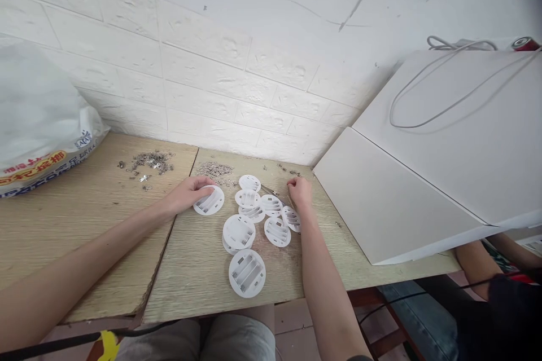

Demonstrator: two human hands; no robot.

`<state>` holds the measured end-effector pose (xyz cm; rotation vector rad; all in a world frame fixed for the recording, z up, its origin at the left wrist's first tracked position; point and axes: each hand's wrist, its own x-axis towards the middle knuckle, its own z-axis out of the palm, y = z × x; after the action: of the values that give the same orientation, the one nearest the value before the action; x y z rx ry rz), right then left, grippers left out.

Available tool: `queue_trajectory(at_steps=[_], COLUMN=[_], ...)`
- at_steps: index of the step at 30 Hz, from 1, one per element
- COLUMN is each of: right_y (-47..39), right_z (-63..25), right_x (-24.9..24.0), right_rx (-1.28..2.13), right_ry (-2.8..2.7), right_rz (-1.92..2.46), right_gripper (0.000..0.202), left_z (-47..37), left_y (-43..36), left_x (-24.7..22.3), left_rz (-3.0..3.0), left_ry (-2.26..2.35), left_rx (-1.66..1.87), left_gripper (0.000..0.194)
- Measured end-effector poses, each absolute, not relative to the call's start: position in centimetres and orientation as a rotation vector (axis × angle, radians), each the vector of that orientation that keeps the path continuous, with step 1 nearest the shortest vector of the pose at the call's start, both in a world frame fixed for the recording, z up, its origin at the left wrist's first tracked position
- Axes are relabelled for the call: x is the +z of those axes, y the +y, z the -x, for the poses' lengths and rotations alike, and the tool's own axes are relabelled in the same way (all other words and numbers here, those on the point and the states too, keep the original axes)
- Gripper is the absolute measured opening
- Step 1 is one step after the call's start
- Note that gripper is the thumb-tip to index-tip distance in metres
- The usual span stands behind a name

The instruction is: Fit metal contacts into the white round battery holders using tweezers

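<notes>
discs (239, 232) mid tbl (190, 282), parts piles (215, 170) behind l, bag (38, 107) far l, box (402, 192) r

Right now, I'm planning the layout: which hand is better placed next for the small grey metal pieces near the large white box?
Probably the right hand: it's beside the small grey metal pieces, while the left hand holds a round white plastic disc.

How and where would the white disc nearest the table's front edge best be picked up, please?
Take the white disc by opposite sides of its rim, probably from the near side: it lies slotted face up, its round edge is exposed on both sides, and two overlapping discs sit just beyond it.
</notes>
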<state>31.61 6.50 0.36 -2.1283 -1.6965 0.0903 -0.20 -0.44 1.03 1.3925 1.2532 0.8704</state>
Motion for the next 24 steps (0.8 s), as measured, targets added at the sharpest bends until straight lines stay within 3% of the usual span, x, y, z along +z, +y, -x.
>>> queue_trajectory(at_steps=[9, 14, 19, 24], right_y=[6.2, 5.4, 2.7, -4.0], right_z=[-31.3, -30.6, -29.7, -30.1], right_x=[0.7, 2.2, 5.4, 11.0], right_rx=[0.137, 0.113, 0.148, -0.031], right_ry=[-1.7, -1.65, -1.495, -1.559], right_rz=[2.079, 1.917, 1.488, 1.137], right_gripper=[0.029, 0.029, 0.025, 0.019], left_z=[0.4, 0.0, -0.7, 0.0], left_y=[-0.2, -0.7, -1.5, -2.3], left_x=[0.7, 0.7, 0.7, 3.2], left_rz=[-1.498, -1.865, -2.109, -2.042], left_ry=[1.257, 1.31, 1.391, 1.328], left_rx=[0.855, 0.81, 0.762, 0.967], left_gripper=[0.034, 0.031, 0.031, 0.039])
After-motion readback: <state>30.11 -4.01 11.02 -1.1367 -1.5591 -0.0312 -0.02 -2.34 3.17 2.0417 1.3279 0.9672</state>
